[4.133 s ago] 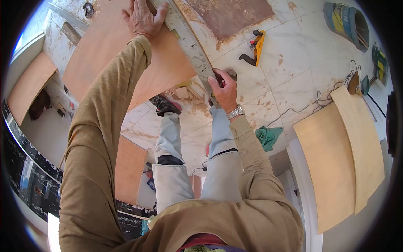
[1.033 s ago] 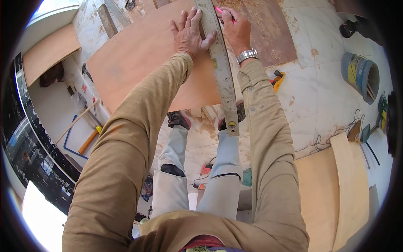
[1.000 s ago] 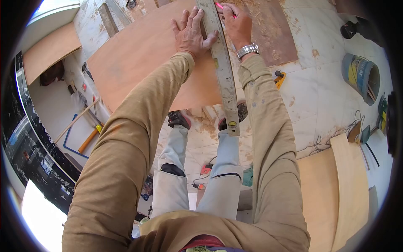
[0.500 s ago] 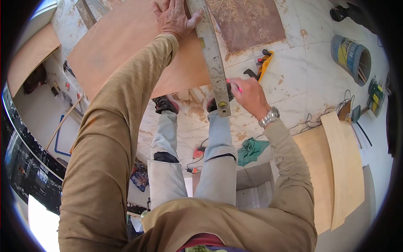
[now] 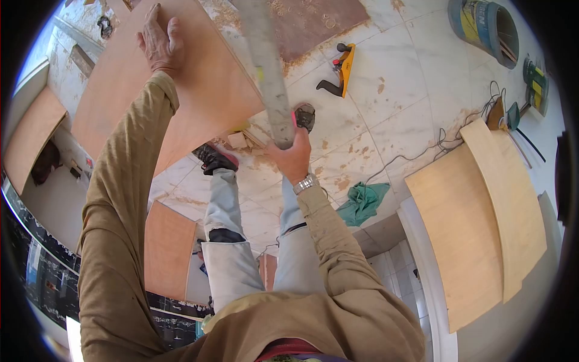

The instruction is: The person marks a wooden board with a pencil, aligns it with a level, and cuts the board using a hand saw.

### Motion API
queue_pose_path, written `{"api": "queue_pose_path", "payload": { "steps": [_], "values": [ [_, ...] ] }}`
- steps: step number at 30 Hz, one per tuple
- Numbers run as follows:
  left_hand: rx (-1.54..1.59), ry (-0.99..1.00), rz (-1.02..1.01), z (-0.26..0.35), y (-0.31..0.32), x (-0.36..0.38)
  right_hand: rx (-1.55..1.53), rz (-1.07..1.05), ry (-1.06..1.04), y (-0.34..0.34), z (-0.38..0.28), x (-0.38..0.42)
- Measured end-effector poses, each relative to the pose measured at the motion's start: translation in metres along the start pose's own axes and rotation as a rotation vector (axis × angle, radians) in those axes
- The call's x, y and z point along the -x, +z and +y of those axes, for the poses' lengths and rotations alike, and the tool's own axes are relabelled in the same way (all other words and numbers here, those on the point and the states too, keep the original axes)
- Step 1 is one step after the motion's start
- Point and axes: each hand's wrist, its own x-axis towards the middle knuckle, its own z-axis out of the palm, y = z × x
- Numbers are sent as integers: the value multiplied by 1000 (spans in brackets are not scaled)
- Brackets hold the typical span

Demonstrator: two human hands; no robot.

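Note:
My left hand [image 5: 161,45] lies flat on the reddish-brown plywood board [image 5: 208,90], fingers stretched out. My right hand [image 5: 292,158] is closed around the near end of a long, worn metal spirit level [image 5: 271,84], which is slightly blurred. A pink pencil-like stick [image 5: 294,119] also shows in that hand. The level stands along the board's right edge, its far end cut off by the top of the view. To the right of the level, a hand plane [image 5: 344,72] with a yellow body and dark handles rests on the tiled floor.
Wood shavings surround a brown sheet [image 5: 329,18] on the floor. A green cloth [image 5: 363,203] lies right of my legs, near a dark cord [image 5: 416,158]. Pale plywood pieces [image 5: 458,241] lean at the right. A bucket [image 5: 476,24] lies at upper right.
My left hand has left the level and now rests farther left on the board. My right hand has moved left and gripped the level's near end. The level has shifted left.

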Motion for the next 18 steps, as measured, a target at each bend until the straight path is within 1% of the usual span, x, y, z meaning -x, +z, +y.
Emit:
{"api": "queue_pose_path", "payload": {
  "steps": [1, 3, 5, 6, 7, 9, 10, 11, 13, 15, 18],
  "values": [
    [-6, -3, 27, -2, 3, 0, -40, 61, 58, -10, 28, 9],
    [-95, 43, 30, 1, 2, -3, -46, 233, 319, -35, 92, 20],
    [-151, 80, 11, -5, 1, -4, -10, 310, 458, -66, 143, 8],
    [-143, 144, 42, -5, 2, -5, 67, 336, 478, -72, 180, 1],
    [-124, 145, 31, -4, 2, -6, 143, 357, 501, -73, 216, -6],
    [-116, 141, 13, -9, -2, -7, 271, 394, 511, -71, 264, -27],
    [-276, 202, 102, -19, 2, -9, 207, 413, 508, -68, 273, -37],
    [-244, 183, 42, -17, -5, -6, 141, 437, 507, -65, 281, -47],
    [-171, 144, -71, -1, -16, -4, 125, 314, 574, -55, 315, -67],
    [-173, 213, -49, 4, -16, -4, 307, 215, 545, -46, 343, -85],
    [-170, 288, -30, 6, -14, -10, 514, 20, 661, -40, 372, -108]
  ]
}}
